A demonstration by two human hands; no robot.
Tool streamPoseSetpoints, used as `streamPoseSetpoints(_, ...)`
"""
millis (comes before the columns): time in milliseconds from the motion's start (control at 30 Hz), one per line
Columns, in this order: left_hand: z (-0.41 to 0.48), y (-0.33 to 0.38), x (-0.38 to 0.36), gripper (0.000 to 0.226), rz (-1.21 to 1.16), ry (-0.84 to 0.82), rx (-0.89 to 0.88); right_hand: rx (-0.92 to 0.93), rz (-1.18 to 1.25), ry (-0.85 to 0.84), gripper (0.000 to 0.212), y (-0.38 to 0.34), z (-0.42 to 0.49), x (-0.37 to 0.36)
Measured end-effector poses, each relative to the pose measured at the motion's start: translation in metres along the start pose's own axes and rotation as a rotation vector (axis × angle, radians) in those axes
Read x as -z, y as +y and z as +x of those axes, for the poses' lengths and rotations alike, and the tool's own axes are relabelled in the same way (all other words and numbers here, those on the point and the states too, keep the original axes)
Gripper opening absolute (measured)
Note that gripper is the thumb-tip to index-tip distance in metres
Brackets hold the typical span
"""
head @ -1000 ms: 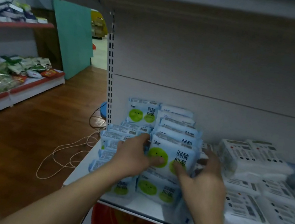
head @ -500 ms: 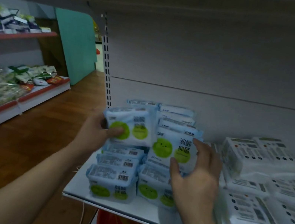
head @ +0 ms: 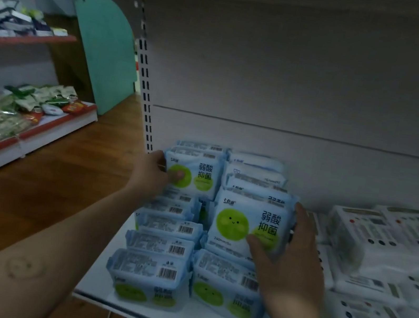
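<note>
Head view. The left hand (head: 154, 174), thumb on the front and fingers curled behind, has carried its blue pad pack (head: 194, 174) from mid-air to the rear of the left column, upright above the flat packs (head: 160, 246). The right hand (head: 288, 258) still grips the second pad pack (head: 245, 220) upright in the right column on the shelf (head: 149, 314). Fronting the stock appears nearly done.
</note>
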State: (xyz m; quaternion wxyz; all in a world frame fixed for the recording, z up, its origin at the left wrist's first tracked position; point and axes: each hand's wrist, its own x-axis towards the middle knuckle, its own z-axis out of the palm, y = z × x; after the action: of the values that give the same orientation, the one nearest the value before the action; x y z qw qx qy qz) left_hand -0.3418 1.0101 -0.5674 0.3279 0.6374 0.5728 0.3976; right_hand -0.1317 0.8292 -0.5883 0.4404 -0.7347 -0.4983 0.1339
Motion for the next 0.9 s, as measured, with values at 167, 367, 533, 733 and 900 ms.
streamPoseSetpoints(167,0.006,-0.01,-0.006,0.038,0.134,0.075,-0.008,-0.004,0.016,0.003,0.094,-0.001,0.003,-0.002)
streamPoseSetpoints(367,-0.017,-0.027,0.017,0.054,0.252,0.121,0.019,-0.05,0.097,0.027,0.094,-0.003,0.006,-0.002)
streamPoseSetpoints(533,-0.037,-0.037,0.035,0.036,0.199,0.034,0.188,-0.082,0.145,0.045,0.093,-0.002,0.001,-0.003)
streamPoseSetpoints(733,-0.049,-0.042,0.024,0.053,-0.391,-0.138,0.453,-0.097,0.111,0.046,0.086,-0.002,-0.003,-0.002)
streamPoseSetpoints(900,-0.051,-0.038,0.006,0.041,-0.475,-0.273,0.457,-0.071,0.092,0.052,0.085,-0.001,-0.001,-0.002)
